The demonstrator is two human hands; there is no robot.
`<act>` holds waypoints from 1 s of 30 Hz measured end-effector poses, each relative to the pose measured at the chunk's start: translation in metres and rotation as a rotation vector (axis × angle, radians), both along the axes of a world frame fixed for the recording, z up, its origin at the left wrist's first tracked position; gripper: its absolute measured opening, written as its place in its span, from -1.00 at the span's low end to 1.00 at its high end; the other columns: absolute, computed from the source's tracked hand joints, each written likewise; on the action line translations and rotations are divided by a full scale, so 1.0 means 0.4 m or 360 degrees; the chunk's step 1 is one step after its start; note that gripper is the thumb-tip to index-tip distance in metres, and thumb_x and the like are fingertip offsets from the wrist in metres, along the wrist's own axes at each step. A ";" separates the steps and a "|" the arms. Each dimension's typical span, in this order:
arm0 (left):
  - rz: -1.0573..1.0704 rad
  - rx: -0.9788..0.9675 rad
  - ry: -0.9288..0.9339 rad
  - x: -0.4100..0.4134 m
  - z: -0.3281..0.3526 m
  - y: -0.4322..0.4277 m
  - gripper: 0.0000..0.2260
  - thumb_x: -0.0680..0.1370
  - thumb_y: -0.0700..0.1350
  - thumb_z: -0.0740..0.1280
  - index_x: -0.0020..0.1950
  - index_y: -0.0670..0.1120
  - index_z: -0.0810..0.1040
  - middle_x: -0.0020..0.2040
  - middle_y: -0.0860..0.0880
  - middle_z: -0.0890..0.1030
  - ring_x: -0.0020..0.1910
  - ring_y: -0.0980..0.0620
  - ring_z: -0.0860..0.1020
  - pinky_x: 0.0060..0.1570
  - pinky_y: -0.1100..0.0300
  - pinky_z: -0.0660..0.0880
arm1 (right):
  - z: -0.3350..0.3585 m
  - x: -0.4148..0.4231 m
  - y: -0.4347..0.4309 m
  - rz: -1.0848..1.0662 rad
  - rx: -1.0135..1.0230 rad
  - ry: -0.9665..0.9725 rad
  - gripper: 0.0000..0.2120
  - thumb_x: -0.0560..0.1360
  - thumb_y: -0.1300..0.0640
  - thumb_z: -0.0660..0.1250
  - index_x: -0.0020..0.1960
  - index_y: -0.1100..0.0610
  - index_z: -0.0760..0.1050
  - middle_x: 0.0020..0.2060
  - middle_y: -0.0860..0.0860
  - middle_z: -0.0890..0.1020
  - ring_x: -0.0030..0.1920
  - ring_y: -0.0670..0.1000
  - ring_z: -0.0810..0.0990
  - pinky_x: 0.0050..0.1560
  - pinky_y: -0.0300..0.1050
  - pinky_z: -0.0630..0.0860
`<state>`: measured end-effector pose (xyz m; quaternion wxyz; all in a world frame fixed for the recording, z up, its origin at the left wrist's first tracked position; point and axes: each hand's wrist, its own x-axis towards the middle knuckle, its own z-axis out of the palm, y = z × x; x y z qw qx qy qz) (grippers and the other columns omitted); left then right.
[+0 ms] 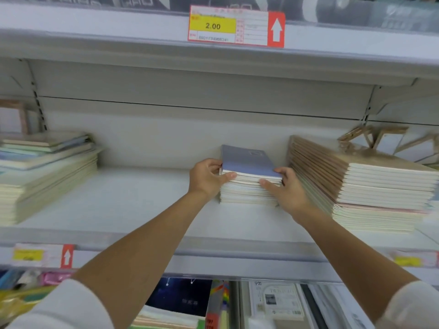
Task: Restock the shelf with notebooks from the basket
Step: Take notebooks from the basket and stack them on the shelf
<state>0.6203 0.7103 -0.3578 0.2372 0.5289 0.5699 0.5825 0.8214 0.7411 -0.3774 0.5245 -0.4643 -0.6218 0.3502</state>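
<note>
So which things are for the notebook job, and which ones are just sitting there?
For the job: the blue-topped notebook stack, gripped by the left hand and right hand; the shelf under it.
Just sitting there: the brown notebook pile on the right, the pale notebook pile on the left, the 2.00 price tag, the starry book below.

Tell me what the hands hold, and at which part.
The blue-topped notebook stack: the left hand grips its left side, the right hand its right side, near the top.
</note>
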 end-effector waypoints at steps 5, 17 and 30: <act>-0.0249 -0.0115 -0.0344 -0.009 -0.002 -0.011 -0.60 0.41 -0.25 0.52 0.18 -0.10 0.48 0.21 -0.06 0.61 0.15 0.05 0.59 0.13 0.26 0.51 | 0.021 0.008 0.010 0.0049 -0.0115 -0.0020 -0.57 0.42 0.18 0.50 0.18 0.13 0.36 0.18 0.11 0.57 -0.08 -0.04 0.52 -0.21 -0.21 0.47; 0.0391 -0.0135 0.0684 -0.049 0.017 -0.180 -0.80 0.47 -0.12 0.33 -0.26 0.00 0.32 -0.23 0.03 0.47 -0.20 -0.09 0.46 -0.23 0.14 0.39 | 0.049 -0.143 -0.196 -0.0289 0.0724 -0.0758 -0.65 0.39 0.09 0.35 0.15 0.17 0.50 0.09 0.05 0.56 0.20 0.10 0.45 0.21 -0.16 0.25; 0.0878 -0.0565 0.0863 -0.413 -0.162 -0.832 -0.63 0.50 -0.33 0.23 -0.47 -0.08 0.26 -0.39 -0.15 0.43 -0.30 -0.22 0.51 -0.32 0.07 0.37 | -0.069 -0.532 -0.702 0.0684 0.0740 -0.0892 -0.77 0.41 0.23 0.34 0.06 0.20 0.52 -0.03 0.09 0.60 0.01 0.09 0.51 0.05 0.01 0.46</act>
